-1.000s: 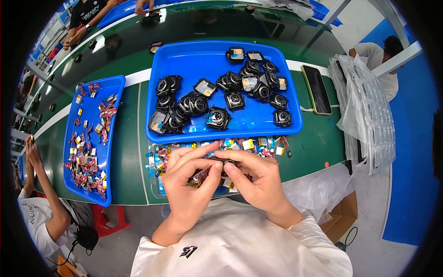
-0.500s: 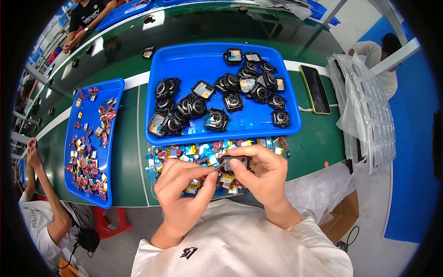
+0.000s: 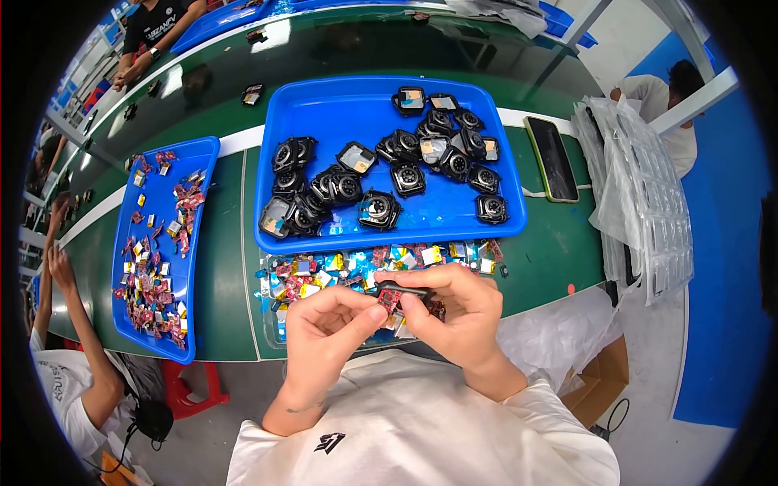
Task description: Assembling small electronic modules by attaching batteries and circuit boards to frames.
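Both hands meet above a clear tray point(image 3: 272, 330) heaped with small red boards and silver-and-yellow battery cells. My right hand point(image 3: 463, 312) grips a black smartwatch case point(image 3: 403, 287), which is tipped and partly hidden by the fingers. A small red circuit board point(image 3: 390, 299) shows at the case's lower side, between the two thumbs. My left hand point(image 3: 328, 322) is closed, its thumb and forefinger pinching the board's left edge. Whether the board is still joined to the case I cannot tell. Just beyond, a blue tray point(image 3: 405, 240) holds several black watch cases point(image 3: 378, 210).
Another blue tray point(image 3: 212, 154) at left holds red boards and cells. A phone point(image 3: 552, 158) and stacked clear plastic trays point(image 3: 644, 202) are at right. Beyond runs a green conveyor belt point(image 3: 348, 50) with scattered parts. A co-worker's arm point(image 3: 87, 324) reaches in at far left.
The watch case has tipped in my right hand, and the red board now shows between my hands. My left fingers have moved slightly right. Parts on the belt have shifted a little left.
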{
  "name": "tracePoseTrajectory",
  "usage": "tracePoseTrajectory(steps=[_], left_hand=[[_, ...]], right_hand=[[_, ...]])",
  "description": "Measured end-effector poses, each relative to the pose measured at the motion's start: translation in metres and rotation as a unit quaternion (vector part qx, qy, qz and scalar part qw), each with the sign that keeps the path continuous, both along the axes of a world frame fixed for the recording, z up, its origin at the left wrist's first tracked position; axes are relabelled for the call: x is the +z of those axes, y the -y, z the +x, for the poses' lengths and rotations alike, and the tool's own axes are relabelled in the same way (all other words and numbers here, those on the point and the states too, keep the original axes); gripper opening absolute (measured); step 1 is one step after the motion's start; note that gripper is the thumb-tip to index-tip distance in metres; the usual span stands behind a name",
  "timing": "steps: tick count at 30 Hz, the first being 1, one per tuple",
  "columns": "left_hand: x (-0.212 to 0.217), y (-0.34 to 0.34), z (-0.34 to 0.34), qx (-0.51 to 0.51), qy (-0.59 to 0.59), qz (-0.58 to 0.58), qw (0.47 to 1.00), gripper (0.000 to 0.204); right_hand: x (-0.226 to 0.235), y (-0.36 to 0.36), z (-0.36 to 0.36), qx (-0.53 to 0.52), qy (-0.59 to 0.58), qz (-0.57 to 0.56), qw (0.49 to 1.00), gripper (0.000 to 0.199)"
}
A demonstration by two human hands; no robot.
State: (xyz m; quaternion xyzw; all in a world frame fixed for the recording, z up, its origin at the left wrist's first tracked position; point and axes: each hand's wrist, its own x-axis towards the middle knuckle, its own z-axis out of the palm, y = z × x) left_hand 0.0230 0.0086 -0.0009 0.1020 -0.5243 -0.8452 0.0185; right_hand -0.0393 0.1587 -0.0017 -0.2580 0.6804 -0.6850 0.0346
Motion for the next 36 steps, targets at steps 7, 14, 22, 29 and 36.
tracePoseTrajectory(steps=[7, 14, 22, 29, 36], left_hand=[[-0.003, -0.013, -0.005, 0.096, -0.036, -0.090, 0.991, 0.014], [-0.006, -0.010, 0.000, 0.103, -0.051, -0.196, 0.974, 0.012], [-0.009, 0.005, 0.002, -0.131, -0.097, -0.262, 0.951, 0.022], [-0.012, 0.005, 0.002, 0.042, -0.125, -0.166, 0.977, 0.052], [-0.011, -0.001, 0.010, 0.058, -0.139, -0.158, 0.976, 0.047]], right_hand=[[-0.006, -0.003, 0.005, -0.015, 0.057, -0.029, 0.998, 0.017], [0.000, -0.006, -0.008, -0.042, -0.159, 0.026, 0.986, 0.022], [0.010, -0.046, -0.019, 0.136, -0.284, 0.080, 0.946, 0.018], [0.036, -0.065, -0.098, -0.083, -0.222, 0.182, 0.954, 0.029], [-0.001, -0.107, -0.276, -0.273, -0.193, 0.387, 0.859, 0.042]])
